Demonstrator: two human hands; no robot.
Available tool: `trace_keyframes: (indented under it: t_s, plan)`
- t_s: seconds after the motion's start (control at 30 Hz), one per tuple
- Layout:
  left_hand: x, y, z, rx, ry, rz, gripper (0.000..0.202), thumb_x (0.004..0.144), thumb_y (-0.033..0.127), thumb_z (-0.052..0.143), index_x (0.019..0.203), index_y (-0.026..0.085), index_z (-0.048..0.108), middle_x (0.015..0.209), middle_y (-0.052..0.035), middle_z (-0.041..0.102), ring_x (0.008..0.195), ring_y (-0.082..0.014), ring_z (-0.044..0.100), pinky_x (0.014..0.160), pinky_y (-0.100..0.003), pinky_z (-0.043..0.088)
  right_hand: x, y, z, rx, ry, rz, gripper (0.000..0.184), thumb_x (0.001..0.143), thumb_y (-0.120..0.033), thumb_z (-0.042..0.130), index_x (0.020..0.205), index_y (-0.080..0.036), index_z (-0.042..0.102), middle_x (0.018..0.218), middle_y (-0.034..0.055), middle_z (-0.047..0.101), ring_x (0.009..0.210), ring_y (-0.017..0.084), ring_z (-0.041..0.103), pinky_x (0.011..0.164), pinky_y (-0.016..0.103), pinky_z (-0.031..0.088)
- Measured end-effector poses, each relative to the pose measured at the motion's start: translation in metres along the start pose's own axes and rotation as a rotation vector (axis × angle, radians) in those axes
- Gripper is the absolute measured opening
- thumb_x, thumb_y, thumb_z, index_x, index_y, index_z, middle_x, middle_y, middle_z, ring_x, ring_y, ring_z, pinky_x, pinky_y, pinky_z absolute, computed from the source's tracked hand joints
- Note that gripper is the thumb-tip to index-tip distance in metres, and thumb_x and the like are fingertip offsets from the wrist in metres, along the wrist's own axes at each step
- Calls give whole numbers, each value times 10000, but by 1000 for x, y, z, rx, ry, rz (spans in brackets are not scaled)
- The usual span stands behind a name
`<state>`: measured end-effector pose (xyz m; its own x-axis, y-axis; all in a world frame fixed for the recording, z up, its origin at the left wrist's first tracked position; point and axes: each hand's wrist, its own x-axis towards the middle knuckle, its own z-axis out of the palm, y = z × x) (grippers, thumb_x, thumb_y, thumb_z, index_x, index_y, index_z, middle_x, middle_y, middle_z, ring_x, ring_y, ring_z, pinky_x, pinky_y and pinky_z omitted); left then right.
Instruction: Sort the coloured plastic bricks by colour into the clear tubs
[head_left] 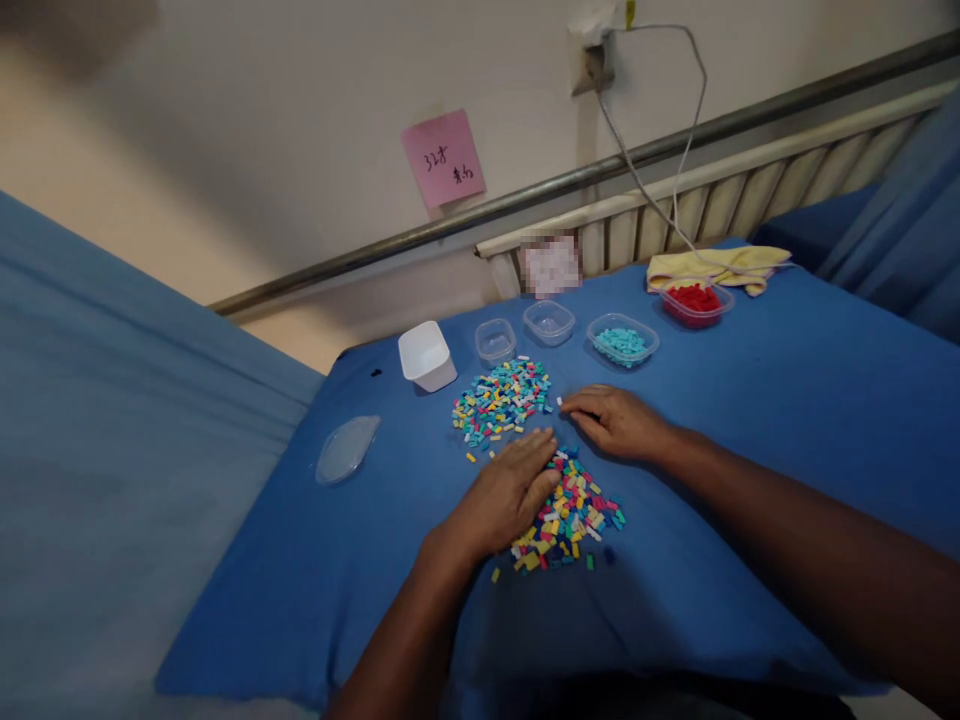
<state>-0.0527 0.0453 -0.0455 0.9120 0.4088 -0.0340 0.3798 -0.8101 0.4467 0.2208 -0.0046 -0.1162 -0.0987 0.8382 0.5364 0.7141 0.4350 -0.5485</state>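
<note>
Two loose piles of small coloured plastic bricks lie on the blue cloth: a far pile (504,398) and a near pile (574,510). My left hand (514,490) lies flat, palm down, over the near pile's upper left side, its fingers stretched out and hiding some bricks. To the right of the far pile is my right hand (611,418), its fingers bent together. A small white brick (559,401) shows at its fingertips, apart from both piles.
Along the back stand a white tub (426,355), two clear tubs (495,342), a tub of light-blue bricks (622,341) and a tub of red bricks (694,302). A yellow cloth (716,266) lies behind. At left is a clear lid (348,450); a white cable (637,180) hangs down.
</note>
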Motion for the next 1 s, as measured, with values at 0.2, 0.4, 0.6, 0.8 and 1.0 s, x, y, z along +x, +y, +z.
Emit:
trace_keyframes:
  t_s: [0.2,0.4,0.6,0.8,1.0]
  plan:
    - [-25,27,2,-44,-82,-99,636,1179,533,354,1729,217,397,1795,-65,328,1698,-253,262,1408,-573,235,-3,-13,-7,75,-45,-77,217,1045,-207,612,1109,-236,817,1040,61,850,967,241,792,910,394,624]
    - [-39,-9,-16,90,410,-361,418,1127,407,506,1385,169,733,1406,-152,733,1330,-306,680,1181,-510,533,-4,-9,-6,88,22,13,232,1068,-249,607,1151,-244,824,1108,69,861,995,247,813,894,391,638]
    - [-32,-42,-27,147,286,-688,300,1032,325,633,1269,187,756,1234,-123,772,1123,-310,720,1004,-437,557,-4,-7,-4,112,13,46,242,1076,-279,595,1133,-249,829,1114,63,866,1004,247,821,921,392,642]
    - [-8,-54,-23,196,306,-638,297,1014,226,612,1275,164,739,1263,-163,757,1144,-315,710,1008,-419,539,-4,-7,-6,126,-24,97,250,1074,-311,597,1125,-255,835,1129,55,865,1030,259,818,935,400,639]
    - [-3,-64,-29,277,286,-624,311,1021,211,558,1249,178,767,1275,-167,754,1169,-334,721,1000,-443,559,-3,-7,-5,153,-33,123,265,1053,-298,597,1126,-266,850,1119,60,867,1004,270,815,930,428,648]
